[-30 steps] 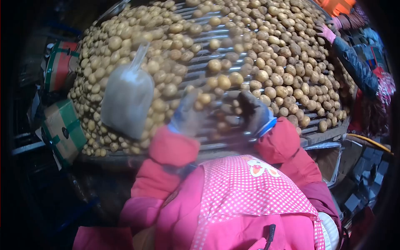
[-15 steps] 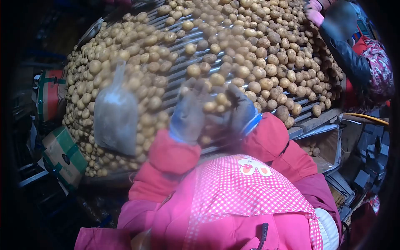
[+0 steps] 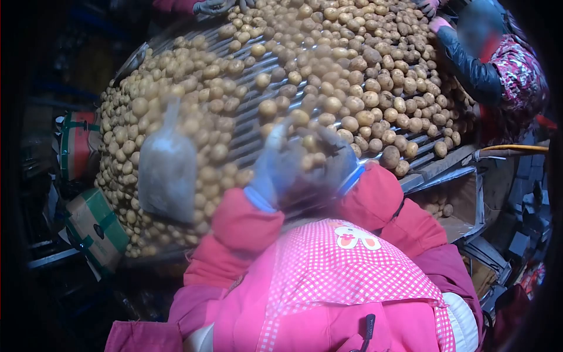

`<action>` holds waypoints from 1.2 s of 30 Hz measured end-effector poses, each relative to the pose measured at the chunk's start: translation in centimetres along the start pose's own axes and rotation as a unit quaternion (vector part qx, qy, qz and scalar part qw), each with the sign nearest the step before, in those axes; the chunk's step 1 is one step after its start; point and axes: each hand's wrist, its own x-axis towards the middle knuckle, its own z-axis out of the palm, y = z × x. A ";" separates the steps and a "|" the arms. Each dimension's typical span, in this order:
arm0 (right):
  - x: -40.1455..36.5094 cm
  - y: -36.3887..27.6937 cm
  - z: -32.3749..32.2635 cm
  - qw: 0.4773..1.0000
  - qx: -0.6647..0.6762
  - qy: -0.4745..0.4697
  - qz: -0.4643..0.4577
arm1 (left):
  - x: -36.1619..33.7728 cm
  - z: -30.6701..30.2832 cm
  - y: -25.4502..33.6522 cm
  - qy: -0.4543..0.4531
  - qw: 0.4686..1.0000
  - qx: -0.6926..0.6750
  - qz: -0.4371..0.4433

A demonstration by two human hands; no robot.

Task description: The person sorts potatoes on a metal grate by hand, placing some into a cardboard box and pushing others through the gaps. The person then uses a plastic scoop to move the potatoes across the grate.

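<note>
My left hand [image 3: 278, 165], in a grey glove with a blue cuff, is cupped at the near side of the slatted rack [image 3: 239, 120]. Facing it, my right hand [image 3: 339, 154] wears a similar dark, dirty glove. Several small potatoes [image 3: 316, 159] are gathered between both palms, with the fingers curved about them. Motion blur smears the fingertips, and the lower side of the potatoes is hidden. More potatoes [image 3: 332, 105] lie on the slats just beyond my hands. To the left, a translucent scoop [image 3: 167, 176] rests on a heap of potatoes [image 3: 132, 141], its handle pointing away.
Across the rack, a person's gloved hands [image 3: 216, 7] reach in; another person [image 3: 469, 64] works at the right. Cardboard boxes [image 3: 97, 226] stand at the left. An open box [image 3: 451, 202] with potatoes sits below the rack's right edge, near a yellow cable [image 3: 513, 147].
My hands stay close together around the potatoes, the left turned more upright. Gloved hands have come into view at the far edge. The whole view has shifted slightly.
</note>
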 end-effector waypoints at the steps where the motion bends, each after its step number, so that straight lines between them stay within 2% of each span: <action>1: -0.5 0.0 -0.2 0.999 -0.039 -0.002 0.002 | 0.2 -0.3 -2.5 0.000 1.000 -0.011 0.003; 2: -0.7 -0.2 -1.3 0.996 -0.090 -0.015 0.014 | 0.7 -0.8 -4.1 0.000 1.000 -0.021 0.010; 3: -0.5 0.4 -2.3 0.968 -0.212 -0.101 -0.092 | 1.2 -1.2 -3.6 -0.007 1.000 0.000 0.023; 5: -0.2 1.5 -4.4 0.822 -0.402 -0.187 -0.358 | 0.7 -1.4 -0.5 -0.047 0.990 0.102 0.081; 6: -1.1 0.4 -3.4 0.946 -0.230 -0.207 -0.100 | 0.6 -1.3 0.8 -0.066 0.980 0.146 0.116; 7: -2.0 -0.7 -2.3 0.986 -0.010 -0.100 0.136 | 0.5 -1.1 2.0 -0.091 0.971 0.176 0.131; 8: -1.5 -1.5 -3.7 0.949 0.042 -0.244 0.197 | 0.4 -0.8 3.0 -0.123 0.964 0.199 0.130; 9: -2.2 -1.2 -4.3 0.982 -0.041 -0.121 0.142 | 0.7 -0.6 4.6 -0.166 0.958 0.211 0.098; 10: -2.9 -2.3 -4.0 0.972 -0.043 -0.143 0.180 | 0.9 -0.3 6.2 -0.209 0.949 0.225 0.067; 11: -3.9 -2.2 -4.1 0.979 -0.031 -0.139 0.146 | 0.8 0.2 7.2 -0.217 0.956 0.192 0.053; 16: -7.2 -2.9 -6.3 0.992 0.003 -0.086 0.088 | 0.3 4.1 7.8 -0.190 0.975 0.079 0.084; 18: -8.2 -3.1 -7.1 0.994 0.062 -0.075 0.058 | 1.5 5.4 6.1 -0.170 0.977 -0.029 0.122; 19: -9.0 -3.2 -7.6 0.994 0.000 -0.105 -0.038 | 2.3 6.4 5.0 -0.166 0.973 -0.086 0.136; 20: -9.7 -3.4 -8.1 0.982 -0.056 -0.121 -0.136 | 2.2 6.7 4.9 -0.117 0.978 -0.022 0.169; 21: -9.1 -3.3 -9.7 0.964 -0.126 -0.144 -0.187 | 2.1 7.0 4.8 -0.064 0.978 0.045 0.195; 22: -8.4 -3.3 -11.4 0.938 -0.189 -0.160 -0.241 | 1.8 7.6 6.3 -0.082 0.980 -0.175 0.042; 24: -8.6 -3.2 -14.1 0.981 0.041 -0.147 -0.121 | 2.2 7.7 6.4 -0.093 0.983 -0.160 0.020; 25: -8.7 -2.5 -15.7 0.977 0.014 -0.100 -0.187 | 1.8 8.0 7.4 -0.126 0.986 -0.076 0.074; 26: -9.8 -3.0 -17.1 0.977 0.086 -0.075 -0.182 | 1.6 8.6 8.8 -0.152 0.972 0.055 0.169; 27: -11.1 -3.4 -18.6 0.969 0.158 -0.049 -0.181 | 1.3 9.3 9.9 -0.155 0.937 0.168 0.263; 28: -14.4 -4.5 -18.3 0.963 0.110 0.017 -0.244 | 0.8 10.0 10.4 -0.154 0.909 0.222 0.318; 29: -16.8 -5.8 -18.2 0.950 0.056 0.074 -0.298 | 0.9 10.7 10.2 -0.189 0.924 0.176 0.281; 30: -17.8 -7.3 -20.8 0.863 -0.221 0.180 -0.418 | 0.9 11.4 10.0 -0.219 0.937 0.129 0.242; 31: -18.9 -8.1 -22.9 0.784 -0.333 0.232 -0.470 | 0.5 12.1 8.8 -0.248 0.963 -0.072 0.081; 32: -20.0 -8.9 -24.9 0.683 -0.429 0.302 -0.509 | 0.3 12.8 7.9 -0.258 0.925 -0.263 -0.091; 33: -21.4 -10.0 -26.4 0.679 -0.384 0.334 -0.530 | 0.3 13.3 7.4 -0.270 0.939 -0.201 -0.068; 34: -22.6 -11.2 -30.3 0.811 -0.095 0.234 -0.528 | 0.3 13.8 7.1 -0.280 0.949 -0.138 -0.043; 35: -24.0 -13.3 -32.9 0.831 0.048 0.201 -0.517 | 0.4 14.1 6.8 -0.289 0.952 -0.099 -0.009; 36: -25.3 -15.5 -35.3 0.822 0.198 0.171 -0.505 | 0.4 14.4 6.6 -0.295 0.953 -0.060 0.026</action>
